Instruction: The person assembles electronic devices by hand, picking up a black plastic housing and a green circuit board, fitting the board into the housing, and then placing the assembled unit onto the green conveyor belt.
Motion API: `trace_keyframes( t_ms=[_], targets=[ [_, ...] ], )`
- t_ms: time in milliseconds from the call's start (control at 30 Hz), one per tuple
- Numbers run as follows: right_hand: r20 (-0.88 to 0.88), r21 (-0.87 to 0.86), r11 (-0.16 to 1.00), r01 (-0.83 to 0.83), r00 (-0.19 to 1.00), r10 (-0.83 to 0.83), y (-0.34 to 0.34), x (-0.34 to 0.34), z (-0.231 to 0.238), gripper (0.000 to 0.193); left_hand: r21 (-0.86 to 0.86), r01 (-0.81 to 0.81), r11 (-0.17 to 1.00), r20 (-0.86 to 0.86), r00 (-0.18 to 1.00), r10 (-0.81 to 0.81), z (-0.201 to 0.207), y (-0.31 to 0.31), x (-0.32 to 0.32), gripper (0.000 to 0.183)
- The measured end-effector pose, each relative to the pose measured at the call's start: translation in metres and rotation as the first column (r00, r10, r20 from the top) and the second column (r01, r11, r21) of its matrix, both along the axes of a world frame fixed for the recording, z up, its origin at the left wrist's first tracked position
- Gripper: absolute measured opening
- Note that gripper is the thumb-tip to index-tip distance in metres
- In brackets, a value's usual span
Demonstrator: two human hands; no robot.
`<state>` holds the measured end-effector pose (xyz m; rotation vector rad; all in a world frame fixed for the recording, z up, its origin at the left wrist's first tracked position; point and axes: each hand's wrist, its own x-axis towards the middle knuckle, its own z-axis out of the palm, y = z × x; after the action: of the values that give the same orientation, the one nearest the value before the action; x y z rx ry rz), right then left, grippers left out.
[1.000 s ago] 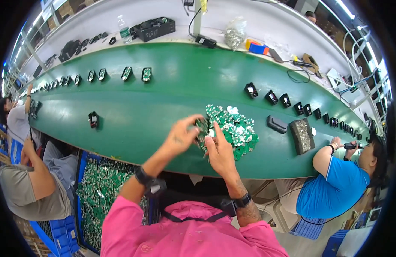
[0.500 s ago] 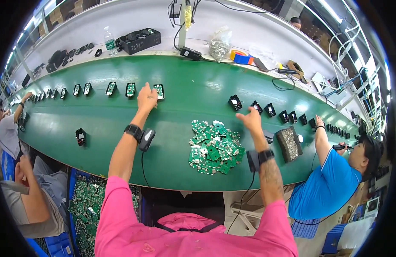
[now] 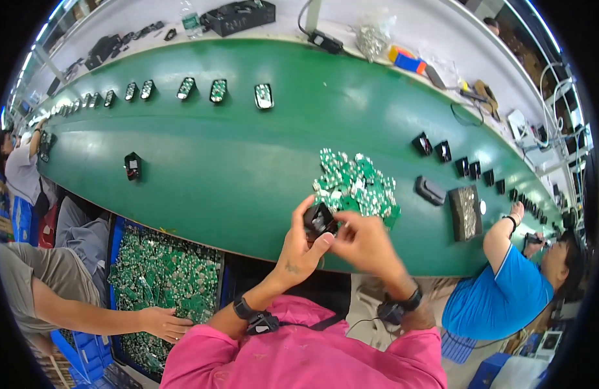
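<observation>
your left hand [image 3: 299, 249] and right hand [image 3: 361, 243], outstretched over the belt half a second ago, are now meeting at its near edge; both are grasping a small black housing [image 3: 319, 219]; the pile of green boards [image 3: 358, 185] is lying just beyond your fingers; the work is turning from placing to fitting.

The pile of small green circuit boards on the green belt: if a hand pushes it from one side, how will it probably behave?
The pile of circuit boards is loose and overlapping, so it would probably spread and slide apart rather than move as one. Each board looks thin, flat and stiff, so likely light and unlikely to roll. The green belt looks smooth, so boards may slip easily.
</observation>
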<state>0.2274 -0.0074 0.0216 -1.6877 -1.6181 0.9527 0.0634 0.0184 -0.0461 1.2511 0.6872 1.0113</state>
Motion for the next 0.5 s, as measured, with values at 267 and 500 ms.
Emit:
trace_keyframes(
  t_ms=[267, 500],
  targets=[
    [0.078, 0.275, 0.960, 0.045, 0.995, -0.069, -0.064, -0.034, -0.034, 0.012, -0.178, 0.137, 0.974, -0.041, 0.988, -0.146, -0.004, -0.038, -0.032, 0.048],
    [0.242, 0.375, 0.877, -0.302, 0.945, 0.221, -0.065, -0.038, -0.027, 0.010, -0.162, 0.158, 0.974, -0.034, 0.986, -0.166, -0.010, -0.039, -0.053, 0.049]
  ],
)
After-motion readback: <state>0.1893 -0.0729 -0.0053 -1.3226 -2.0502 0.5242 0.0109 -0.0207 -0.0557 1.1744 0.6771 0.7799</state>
